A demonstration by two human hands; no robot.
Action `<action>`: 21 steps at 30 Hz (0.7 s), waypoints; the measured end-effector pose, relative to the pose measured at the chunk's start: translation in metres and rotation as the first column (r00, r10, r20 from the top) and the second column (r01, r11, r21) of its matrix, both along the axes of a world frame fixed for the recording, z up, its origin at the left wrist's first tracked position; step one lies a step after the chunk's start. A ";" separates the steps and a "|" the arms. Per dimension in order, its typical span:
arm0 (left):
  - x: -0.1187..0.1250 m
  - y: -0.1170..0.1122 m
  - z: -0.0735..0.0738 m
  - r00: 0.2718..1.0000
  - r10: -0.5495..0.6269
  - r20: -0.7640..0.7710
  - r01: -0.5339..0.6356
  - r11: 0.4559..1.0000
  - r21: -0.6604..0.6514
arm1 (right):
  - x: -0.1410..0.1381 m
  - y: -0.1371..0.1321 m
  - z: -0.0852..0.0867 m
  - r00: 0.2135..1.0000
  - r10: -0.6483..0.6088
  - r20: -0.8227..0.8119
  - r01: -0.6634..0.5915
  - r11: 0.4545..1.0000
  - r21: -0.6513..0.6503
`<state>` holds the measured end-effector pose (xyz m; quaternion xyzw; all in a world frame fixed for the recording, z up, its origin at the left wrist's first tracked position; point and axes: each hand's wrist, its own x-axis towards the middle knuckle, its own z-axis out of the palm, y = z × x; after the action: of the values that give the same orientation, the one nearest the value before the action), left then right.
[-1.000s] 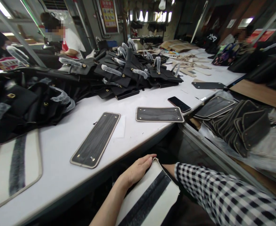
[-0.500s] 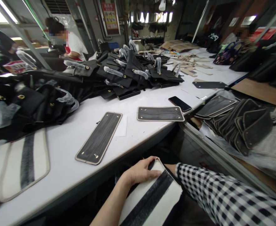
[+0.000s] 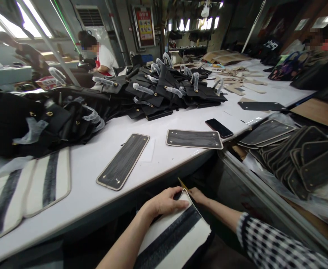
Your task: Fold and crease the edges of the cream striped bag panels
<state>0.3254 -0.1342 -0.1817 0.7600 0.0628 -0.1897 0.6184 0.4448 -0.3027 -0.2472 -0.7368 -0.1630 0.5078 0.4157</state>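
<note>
Below the table edge, my left hand [image 3: 168, 201] is closed on the top corner of a white bag panel [image 3: 178, 244] with a black stripe. The panel tilts down towards me, and its lower part runs out of view. Just beyond that corner, my right hand [image 3: 198, 195] is closed on a thin yellowish stick [image 3: 182, 184]. The stick lies close to the panel's edge; whether it touches cannot be made out. On the white table ahead lie two dark rectangular bag bases [image 3: 123, 161] [image 3: 194, 139] with pale rims and small metal studs.
Black bags [image 3: 164, 87] with plastic-wrapped handles are heaped across the table [image 3: 82, 179]. White striped panels [image 3: 48, 179] lie at the left. A phone [image 3: 219, 127] rests near the edge. More dark bases [image 3: 301, 160] are piled at the right. A co-worker [image 3: 105, 56] sits at the back left.
My right hand has come out from behind the panel to the right, and the yellowish stick now shows. My left hand keeps hold of the panel. The view has turned slightly left.
</note>
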 end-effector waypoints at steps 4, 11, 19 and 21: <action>0.003 -0.002 0.003 1.000 0.013 0.020 -0.013 1.000 0.021 | 0.037 -0.040 0.019 0.985 0.118 -0.129 -0.124 0.992 -0.038; 0.003 -0.006 0.004 0.996 0.078 -0.030 -0.078 0.997 0.014 | 0.066 -0.030 0.046 0.795 0.606 -0.026 -0.605 0.795 0.035; 0.002 -0.010 -0.004 0.940 0.317 -0.129 -0.334 0.932 -0.142 | 0.069 0.013 0.063 0.630 0.404 0.663 -0.486 0.871 -0.069; 0.003 -0.010 -0.005 0.939 0.323 -0.117 -0.337 0.931 -0.137 | 0.069 0.021 0.070 0.534 0.409 0.740 -0.518 0.850 -0.096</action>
<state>0.3286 -0.1443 -0.1862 0.6785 0.2034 -0.1223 0.6952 0.5140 -0.2812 -0.1771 -0.7767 -0.5396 0.2458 0.2124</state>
